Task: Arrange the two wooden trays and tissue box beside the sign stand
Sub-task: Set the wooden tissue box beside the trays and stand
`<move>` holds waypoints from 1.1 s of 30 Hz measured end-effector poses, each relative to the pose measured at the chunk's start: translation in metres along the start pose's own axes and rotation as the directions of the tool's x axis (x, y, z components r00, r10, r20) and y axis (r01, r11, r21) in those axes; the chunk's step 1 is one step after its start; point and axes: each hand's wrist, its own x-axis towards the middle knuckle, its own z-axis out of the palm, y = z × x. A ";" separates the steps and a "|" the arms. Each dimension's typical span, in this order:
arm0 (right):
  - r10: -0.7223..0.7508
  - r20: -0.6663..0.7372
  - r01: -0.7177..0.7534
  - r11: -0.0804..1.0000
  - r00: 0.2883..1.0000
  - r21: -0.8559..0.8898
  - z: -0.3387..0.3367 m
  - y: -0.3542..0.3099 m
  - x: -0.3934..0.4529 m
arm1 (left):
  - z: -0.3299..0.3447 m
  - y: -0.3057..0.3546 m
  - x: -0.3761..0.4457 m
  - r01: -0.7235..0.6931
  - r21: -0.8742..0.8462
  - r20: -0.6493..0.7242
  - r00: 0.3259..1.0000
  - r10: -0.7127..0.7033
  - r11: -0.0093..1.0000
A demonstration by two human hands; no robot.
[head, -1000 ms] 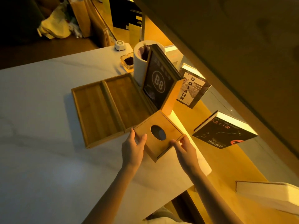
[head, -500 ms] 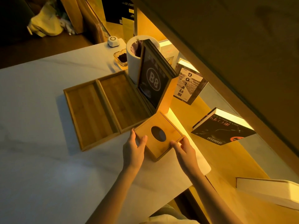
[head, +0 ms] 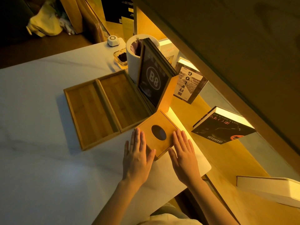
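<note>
— Bamboo square tissue box [head: 158, 135] with the oval hole on top sits at the near right corner of the white marble-look table [head: 40, 111], just beside the black "B8" sign stand [head: 153, 80]?

— Yes. Left hand [head: 137, 158] and right hand [head: 184, 157] lie spread, fingers flat, flanking it without gripping.

— Advice?

— Nudge evenly with both palms; it sits turned cornerwise, oval running far-left to near-right. Square it to the two shallow wooden trays [head: 103, 108], lying touching, long sides together, long axes running near-far.

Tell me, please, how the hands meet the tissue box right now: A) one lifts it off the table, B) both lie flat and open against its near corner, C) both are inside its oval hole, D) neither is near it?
B: the left hand and right hand lie flat with fingers extended on either side of the tissue box, which rests on the table.
</note>
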 end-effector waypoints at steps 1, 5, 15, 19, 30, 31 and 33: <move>0.010 -0.009 -0.010 1.000 1.000 -0.005 0.001 -0.002 -0.001 | -0.001 -0.001 0.001 -0.008 -0.002 0.012 1.000 0.008 1.000; 0.056 -0.041 -0.056 0.998 0.998 0.005 0.007 -0.008 -0.004 | -0.006 -0.006 0.006 -0.062 0.001 0.054 0.997 0.062 0.998; 0.150 -0.099 -0.144 0.987 0.984 0.068 0.015 -0.024 -0.008 | -0.016 -0.018 0.021 -0.120 -0.008 0.182 0.976 0.120 0.993; 0.145 -0.076 -0.144 0.989 0.986 0.022 0.010 -0.024 -0.007 | -0.018 -0.015 0.020 -0.111 0.006 0.180 0.978 0.108 0.994; 0.123 0.016 -0.122 0.992 0.992 -0.044 0.008 -0.029 -0.012 | -0.018 -0.010 0.021 -0.139 0.066 0.196 0.973 0.124 0.988; 0.118 0.012 -0.117 0.992 0.993 -0.043 0.008 -0.027 -0.012 | -0.018 -0.009 0.023 -0.141 0.069 0.195 0.973 0.126 0.988; 0.117 0.008 -0.117 0.992 0.993 -0.041 0.007 -0.023 -0.009 | -0.017 -0.004 0.027 -0.144 0.072 0.192 0.973 0.128 0.987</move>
